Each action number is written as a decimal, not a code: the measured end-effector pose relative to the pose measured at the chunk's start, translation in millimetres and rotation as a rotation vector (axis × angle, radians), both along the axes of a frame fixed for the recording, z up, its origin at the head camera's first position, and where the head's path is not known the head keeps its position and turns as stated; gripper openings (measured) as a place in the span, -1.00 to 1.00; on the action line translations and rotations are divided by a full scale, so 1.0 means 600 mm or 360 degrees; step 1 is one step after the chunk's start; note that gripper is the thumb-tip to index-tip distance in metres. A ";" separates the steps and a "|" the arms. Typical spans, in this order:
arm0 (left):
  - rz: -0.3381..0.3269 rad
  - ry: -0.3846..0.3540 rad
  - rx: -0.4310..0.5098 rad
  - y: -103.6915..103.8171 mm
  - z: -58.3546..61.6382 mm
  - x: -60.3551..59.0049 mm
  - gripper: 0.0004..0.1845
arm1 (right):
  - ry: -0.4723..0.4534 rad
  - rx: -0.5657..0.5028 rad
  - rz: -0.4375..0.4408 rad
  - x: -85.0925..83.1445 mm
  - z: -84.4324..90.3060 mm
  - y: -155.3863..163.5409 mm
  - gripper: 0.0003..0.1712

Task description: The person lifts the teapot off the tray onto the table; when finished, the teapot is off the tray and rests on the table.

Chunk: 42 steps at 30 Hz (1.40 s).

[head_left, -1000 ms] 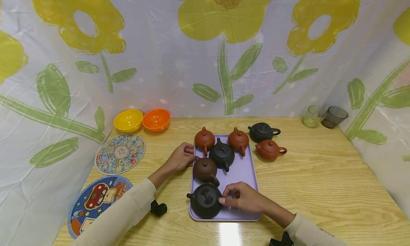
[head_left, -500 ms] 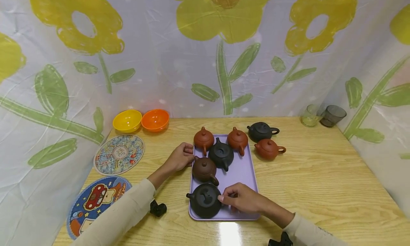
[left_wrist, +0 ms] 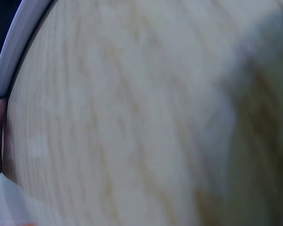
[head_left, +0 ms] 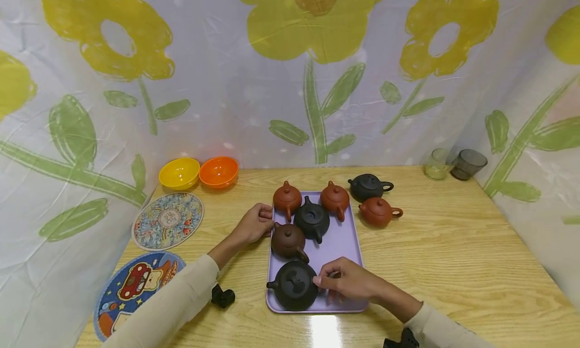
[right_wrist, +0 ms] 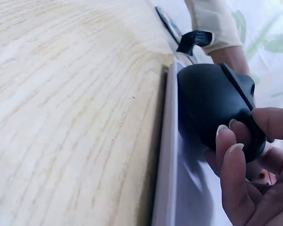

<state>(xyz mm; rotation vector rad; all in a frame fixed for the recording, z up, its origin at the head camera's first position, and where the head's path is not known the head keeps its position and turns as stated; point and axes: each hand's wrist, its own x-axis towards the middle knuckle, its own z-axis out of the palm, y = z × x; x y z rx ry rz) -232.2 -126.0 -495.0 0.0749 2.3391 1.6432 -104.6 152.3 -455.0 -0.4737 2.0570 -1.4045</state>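
Observation:
In the head view my right hand (head_left: 351, 278) pinches the handle of a large black teapot (head_left: 295, 286) at the near left of a lilac tray (head_left: 337, 239). The right wrist view shows thumb and fingertips at the loop handle of this black teapot (right_wrist: 212, 96). The spout points left, over the tray's rim. My left hand (head_left: 254, 224) holds the tray's left rim, fingers beside a brown teapot (head_left: 288, 241). Behind that stand a second black teapot (head_left: 312, 221) and two reddish-brown teapots, one at left (head_left: 287, 199) and one at right (head_left: 334, 199).
Right of the tray stand a black teapot (head_left: 365, 188) and a reddish-brown teapot (head_left: 377, 212). Two glass cups (head_left: 468, 162) are at the back right. A yellow bowl (head_left: 179, 174), an orange bowl (head_left: 219, 172) and two round mats (head_left: 167, 221) lie at left.
My right hand and the large black teapot have shifted slightly right, bringing the spout further inward over the rim. My left hand stays at the tray's left edge.

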 end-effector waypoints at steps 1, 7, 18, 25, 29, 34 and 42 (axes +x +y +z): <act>0.0001 0.0004 0.0003 0.000 0.000 0.000 -0.57 | -0.0010 -0.0006 0.0002 0.000 0.002 0.002 -0.67; 0.0002 0.0011 0.0015 0.000 -0.002 -0.001 -0.57 | 0.0001 -0.0028 0.0037 -0.002 0.014 0.018 -0.66; -0.0001 0.0012 0.0028 0.000 -0.001 0.002 -0.58 | 0.0013 -0.0011 0.0068 -0.012 0.030 0.062 -0.62; -0.0027 -0.0005 -0.0004 -0.001 0.000 0.002 -0.57 | 0.0056 0.0000 0.0063 -0.020 0.041 0.096 -0.65; -0.0036 -0.0012 -0.0013 0.000 0.001 0.001 -0.56 | 0.0082 0.0005 0.0080 -0.024 0.045 0.117 -0.64; -0.0015 -0.0004 -0.0006 0.000 0.001 0.001 -0.57 | 0.0088 0.0009 0.0091 -0.031 0.048 0.145 -0.64; -0.0038 -0.0003 0.0023 0.007 0.041 0.021 -0.57 | 0.0118 0.0019 0.0100 -0.039 0.061 0.192 -0.69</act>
